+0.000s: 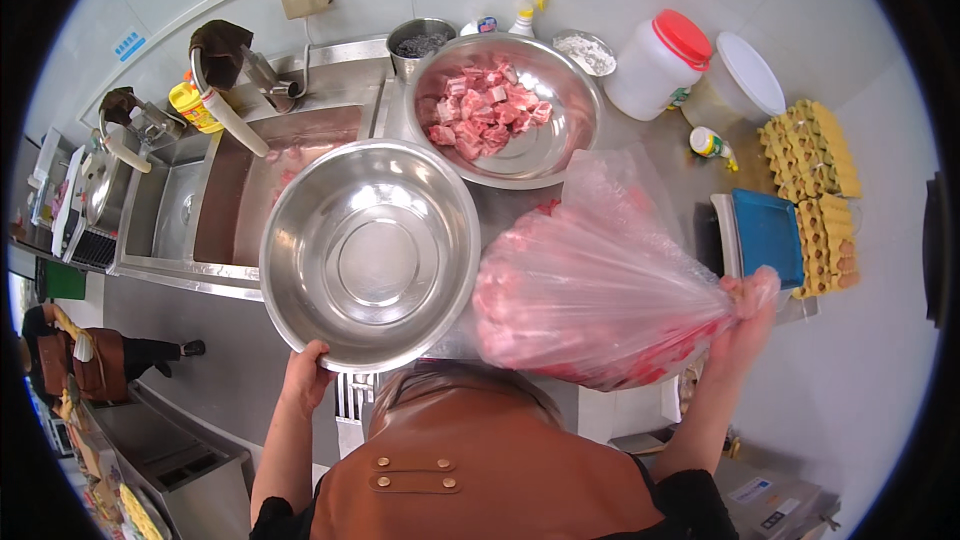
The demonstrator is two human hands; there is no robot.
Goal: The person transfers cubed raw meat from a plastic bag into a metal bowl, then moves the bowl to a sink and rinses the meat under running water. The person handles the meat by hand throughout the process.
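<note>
My left hand (307, 379) grips the near rim of a large stainless steel basin (375, 255), which has nothing inside it. The basin overlaps the right edge of the sink. On the right, my right hand (742, 315) is closed around the gathered neck of a clear plastic bag (600, 277). Raw pink and red meat fills the bag, which sits right beside the basin. Behind both stands a second steel bowl (577, 135) with chunks of raw meat (487, 109) in its left part. The bag's loose upper flap touches or overlaps that bowl's near rim.
A sink (232, 202) with a hose-covered faucet (236, 124) lies left, with meat bits in it. Along the back are a steel pot (409, 64), a spray bottle (523, 21) and a red-lidded jar (649, 75). Egg trays (806, 150) and a blue tray (766, 236) stand right. Another person (90, 360) is far left.
</note>
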